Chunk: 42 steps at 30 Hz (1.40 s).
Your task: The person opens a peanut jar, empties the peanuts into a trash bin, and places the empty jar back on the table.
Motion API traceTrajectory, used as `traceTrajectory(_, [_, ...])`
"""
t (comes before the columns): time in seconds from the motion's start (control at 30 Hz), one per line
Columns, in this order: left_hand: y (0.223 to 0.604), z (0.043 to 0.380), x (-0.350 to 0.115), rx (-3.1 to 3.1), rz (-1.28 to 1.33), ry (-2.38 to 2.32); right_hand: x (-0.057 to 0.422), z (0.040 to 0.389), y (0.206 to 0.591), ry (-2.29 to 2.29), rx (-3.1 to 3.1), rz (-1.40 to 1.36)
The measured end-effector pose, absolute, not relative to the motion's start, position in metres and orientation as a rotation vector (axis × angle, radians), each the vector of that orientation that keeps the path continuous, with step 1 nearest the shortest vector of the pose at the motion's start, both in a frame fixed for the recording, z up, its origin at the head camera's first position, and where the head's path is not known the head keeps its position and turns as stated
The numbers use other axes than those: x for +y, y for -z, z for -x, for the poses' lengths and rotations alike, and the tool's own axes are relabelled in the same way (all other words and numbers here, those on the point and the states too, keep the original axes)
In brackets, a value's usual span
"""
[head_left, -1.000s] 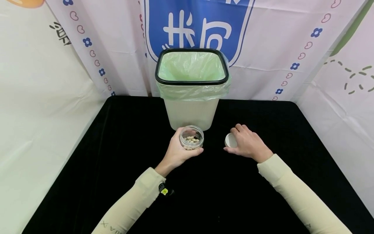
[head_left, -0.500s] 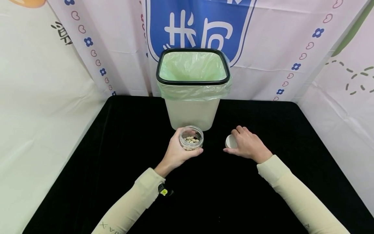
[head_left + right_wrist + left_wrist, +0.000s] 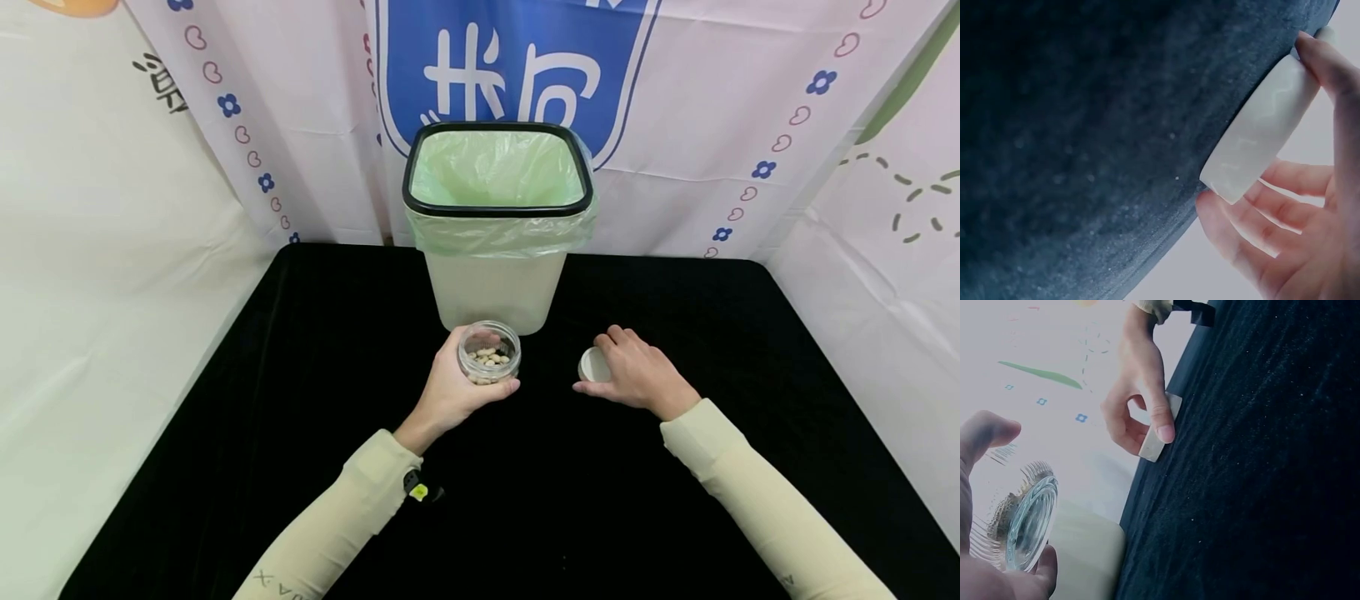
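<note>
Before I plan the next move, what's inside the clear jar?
Through the open mouth of the clear jar, pale bean-like pieces show. In the head view, upper pieces hide any beneath them, and the left hand covers part of the jar's side.

beneath the fingers (image 3: 616, 333) spreads a black tabletop (image 3: 547, 483); beyond them, here's a creased white backdrop (image 3: 318, 104) carrying a blue emblem (image 3: 517, 23), brightly lit, with pale hangings (image 3: 97, 292) flanking either side of them!

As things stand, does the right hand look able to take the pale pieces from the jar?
Probably not: the right hand grips the white lid. Otherwise the way looks free, as the jar in the left hand is uncovered.
</note>
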<state>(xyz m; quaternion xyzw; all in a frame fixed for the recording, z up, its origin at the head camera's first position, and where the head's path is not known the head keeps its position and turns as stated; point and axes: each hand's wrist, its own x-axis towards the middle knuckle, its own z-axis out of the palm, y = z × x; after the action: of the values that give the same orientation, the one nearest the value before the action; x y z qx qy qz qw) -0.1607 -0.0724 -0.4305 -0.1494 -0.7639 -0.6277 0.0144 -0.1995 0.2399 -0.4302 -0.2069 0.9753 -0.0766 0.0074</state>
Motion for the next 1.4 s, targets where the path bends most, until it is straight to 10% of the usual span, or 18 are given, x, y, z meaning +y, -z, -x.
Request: traceTrajectory(1.4, [0.428,0.164,-0.107,-2.383,0.376,1.909,0.237,0.202,0.407,0.214,3.082,0.720])
